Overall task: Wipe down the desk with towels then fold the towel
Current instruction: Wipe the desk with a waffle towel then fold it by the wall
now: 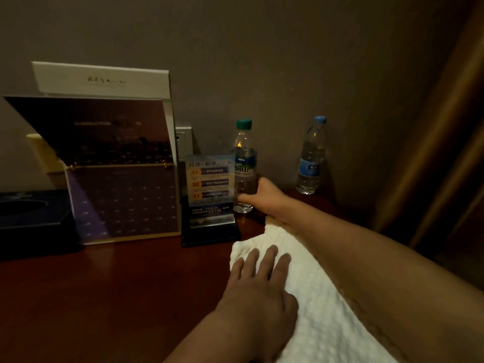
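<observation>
Mid-wipe, nowhere near folding. White towel [314, 297] is laid out on the right side of the table [117, 284], running from the near edge up to the green-capped bottle [245, 158]. Left hand [258, 292] is flat on the towel, fingers straight and a bit spread, pressing it down. Right hand [267, 197] reaches over the towel's far end and grips the green-capped bottle low down, thumb across the front; the other fingers are hidden behind it. My read: clearing the bottle so the towel can get under it. Left to do: the strip along the wall by the acrylic sign [209, 184], open gift box [120, 200], tissue box [31, 213] and blue-capped bottle [311, 158], plus the left half of the table. Can't tell what's already wiped; too dim. Fold not started.
</observation>
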`<state>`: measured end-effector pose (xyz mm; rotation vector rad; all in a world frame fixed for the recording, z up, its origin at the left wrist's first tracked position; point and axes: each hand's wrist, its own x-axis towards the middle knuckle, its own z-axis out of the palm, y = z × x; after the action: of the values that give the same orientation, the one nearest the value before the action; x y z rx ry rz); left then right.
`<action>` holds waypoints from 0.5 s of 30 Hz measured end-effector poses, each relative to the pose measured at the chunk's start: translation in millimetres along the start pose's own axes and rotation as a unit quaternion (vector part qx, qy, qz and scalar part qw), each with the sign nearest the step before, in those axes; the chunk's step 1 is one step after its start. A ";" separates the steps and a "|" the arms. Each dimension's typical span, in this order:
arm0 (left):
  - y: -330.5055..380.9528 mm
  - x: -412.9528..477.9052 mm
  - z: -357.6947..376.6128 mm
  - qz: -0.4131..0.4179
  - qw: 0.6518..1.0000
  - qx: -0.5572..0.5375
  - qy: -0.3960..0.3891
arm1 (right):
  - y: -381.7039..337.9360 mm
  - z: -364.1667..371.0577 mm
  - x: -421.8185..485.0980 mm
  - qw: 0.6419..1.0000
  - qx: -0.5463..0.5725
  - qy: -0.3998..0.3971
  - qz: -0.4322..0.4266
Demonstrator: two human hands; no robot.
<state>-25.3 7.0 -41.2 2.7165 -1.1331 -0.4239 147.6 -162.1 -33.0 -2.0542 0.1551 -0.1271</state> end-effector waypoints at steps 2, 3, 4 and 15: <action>-1.2 0.2 0.0 0.004 1.000 0.006 0.008 | 2.5 -1.1 2.5 1.000 -0.004 -0.002 0.008; -1.8 0.5 0.4 0.003 1.000 0.008 0.010 | 2.5 -2.7 2.0 1.000 -0.002 0.000 0.011; -2.1 0.7 0.4 0.003 1.000 0.009 0.011 | 3.0 -5.2 1.6 1.000 -0.004 0.013 0.012; -4.2 1.6 0.3 0.003 1.000 0.003 0.025 | 16.2 -31.7 19.0 0.958 -0.130 0.246 0.068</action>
<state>-21.6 8.8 -42.9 2.7109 -1.1320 -0.3509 160.4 -200.3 -32.0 -2.2277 0.6494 -0.5573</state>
